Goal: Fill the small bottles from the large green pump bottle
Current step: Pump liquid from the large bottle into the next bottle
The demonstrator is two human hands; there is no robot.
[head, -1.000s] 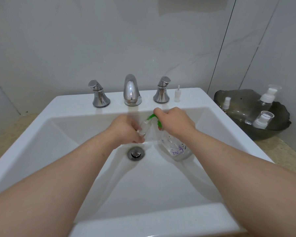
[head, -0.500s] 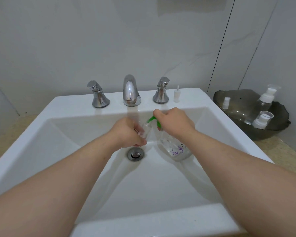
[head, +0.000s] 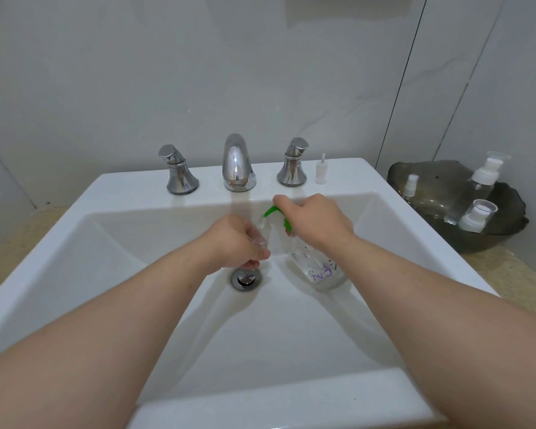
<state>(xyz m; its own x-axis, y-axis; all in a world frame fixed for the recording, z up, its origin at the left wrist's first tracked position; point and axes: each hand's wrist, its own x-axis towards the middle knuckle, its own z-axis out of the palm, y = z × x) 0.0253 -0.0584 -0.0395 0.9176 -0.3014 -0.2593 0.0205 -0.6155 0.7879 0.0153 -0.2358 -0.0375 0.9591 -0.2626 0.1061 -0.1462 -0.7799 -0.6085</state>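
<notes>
Over the white sink basin [head: 291, 335], my right hand [head: 317, 222] grips the top of the large clear pump bottle [head: 317, 267], which has a green pump head [head: 274, 213] and purple writing on its side. The bottle stands tilted in the basin. My left hand [head: 235, 243] holds a small clear bottle [head: 260, 232] with its mouth right at the green nozzle. Most of the small bottle is hidden by my fingers.
A chrome spout [head: 238, 164] and two handles [head: 178, 171] [head: 293, 164] stand at the back rim, with a small white pump insert [head: 321, 170] beside them. A dark bowl [head: 430, 193] at the right holds several small white-capped bottles [head: 481, 181]. The drain [head: 246, 278] lies below my left hand.
Both hands have stayed in nearly the same place over the basin. My left hand has shifted slightly with the small bottle at the nozzle.
</notes>
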